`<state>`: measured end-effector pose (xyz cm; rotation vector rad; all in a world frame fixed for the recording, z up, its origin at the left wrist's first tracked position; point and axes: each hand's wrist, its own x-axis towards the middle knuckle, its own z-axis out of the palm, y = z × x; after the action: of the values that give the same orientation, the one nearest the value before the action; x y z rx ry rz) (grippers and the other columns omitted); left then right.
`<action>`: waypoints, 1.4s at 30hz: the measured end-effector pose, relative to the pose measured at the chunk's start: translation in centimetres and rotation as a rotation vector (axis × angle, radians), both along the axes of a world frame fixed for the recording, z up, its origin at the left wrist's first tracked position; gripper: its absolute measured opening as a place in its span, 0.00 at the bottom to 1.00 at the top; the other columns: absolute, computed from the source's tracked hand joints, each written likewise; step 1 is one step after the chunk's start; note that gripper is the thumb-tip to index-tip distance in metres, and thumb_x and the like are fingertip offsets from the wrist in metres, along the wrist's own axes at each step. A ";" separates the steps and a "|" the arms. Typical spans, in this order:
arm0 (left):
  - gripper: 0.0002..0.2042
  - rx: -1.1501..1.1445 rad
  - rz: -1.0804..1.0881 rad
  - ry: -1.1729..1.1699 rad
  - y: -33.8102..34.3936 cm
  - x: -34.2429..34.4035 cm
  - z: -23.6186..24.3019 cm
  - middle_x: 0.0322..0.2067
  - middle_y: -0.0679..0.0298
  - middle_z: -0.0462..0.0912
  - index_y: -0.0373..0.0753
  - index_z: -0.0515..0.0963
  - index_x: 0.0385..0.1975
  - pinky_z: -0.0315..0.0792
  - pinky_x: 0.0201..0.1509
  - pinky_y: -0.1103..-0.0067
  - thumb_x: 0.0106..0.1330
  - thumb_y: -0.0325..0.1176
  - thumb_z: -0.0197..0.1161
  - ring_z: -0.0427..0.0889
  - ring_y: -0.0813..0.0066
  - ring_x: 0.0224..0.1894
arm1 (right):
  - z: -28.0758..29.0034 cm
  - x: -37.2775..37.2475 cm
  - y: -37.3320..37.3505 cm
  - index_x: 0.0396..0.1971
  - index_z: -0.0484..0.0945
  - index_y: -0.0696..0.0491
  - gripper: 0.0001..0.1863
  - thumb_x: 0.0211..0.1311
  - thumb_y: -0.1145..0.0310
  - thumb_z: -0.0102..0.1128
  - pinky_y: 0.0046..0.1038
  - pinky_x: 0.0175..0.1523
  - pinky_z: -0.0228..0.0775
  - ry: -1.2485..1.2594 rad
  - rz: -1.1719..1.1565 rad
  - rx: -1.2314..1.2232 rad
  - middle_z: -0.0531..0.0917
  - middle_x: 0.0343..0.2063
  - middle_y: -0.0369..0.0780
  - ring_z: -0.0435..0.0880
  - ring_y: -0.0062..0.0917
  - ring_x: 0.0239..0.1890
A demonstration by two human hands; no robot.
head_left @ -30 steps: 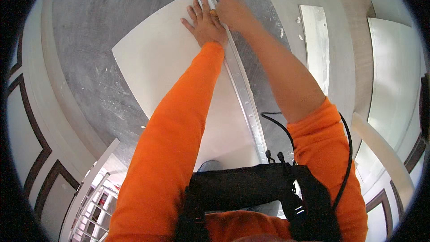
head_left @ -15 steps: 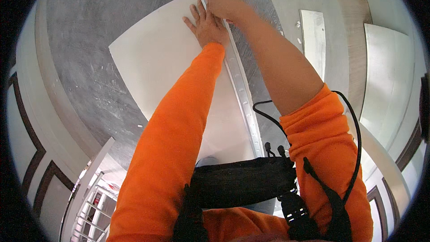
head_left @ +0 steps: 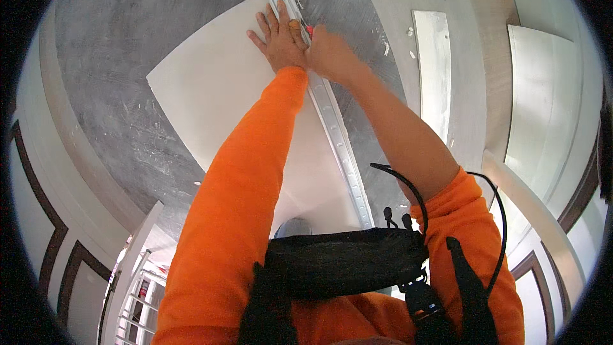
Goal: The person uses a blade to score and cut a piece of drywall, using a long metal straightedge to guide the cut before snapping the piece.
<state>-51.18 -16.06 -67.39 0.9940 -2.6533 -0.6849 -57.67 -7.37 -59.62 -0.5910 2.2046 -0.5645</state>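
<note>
A large white board (head_left: 211,83) lies on the grey surface, and a long metal profile strip (head_left: 334,124) runs along its right edge. My left hand (head_left: 281,46) presses flat with spread fingers on the board and the strip; one finger has a tan wrap. Just to its right, my right hand (head_left: 331,55) is closed around a utility knife (head_left: 310,30), held against the strip's right side. Only a red bit of the knife shows; the rest is hidden in my fist.
The dark grey surface (head_left: 115,70) carries white scuffs and crumbs. A narrow white board piece (head_left: 434,64) lies at right, with a larger white panel (head_left: 539,96) beyond. A white railing (head_left: 137,294) stands lower left. A black bag (head_left: 345,262) hangs at my front, with a black cable (head_left: 502,217).
My right hand with the knife has slid nearer to me along the strip. My left hand stays pressed down, its fingers now more visible. The whole view has shifted slightly.
</note>
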 end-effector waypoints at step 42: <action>0.27 -0.082 -0.030 -0.018 -0.3 0.5 0.5 0.72 0.54 0.52 0.44 0.55 0.71 0.25 0.73 0.49 0.72 0.41 0.40 0.44 0.52 0.75 | -0.4 -5.5 -6.4 0.42 0.73 0.69 0.21 0.64 0.62 0.56 0.40 0.37 0.78 0.257 0.346 -0.155 0.83 0.31 0.57 0.86 0.46 0.33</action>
<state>-50.67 -16.38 -66.91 0.9441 -2.6933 -0.5714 -63.20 -13.76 -60.06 -1.1560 2.2331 -0.4994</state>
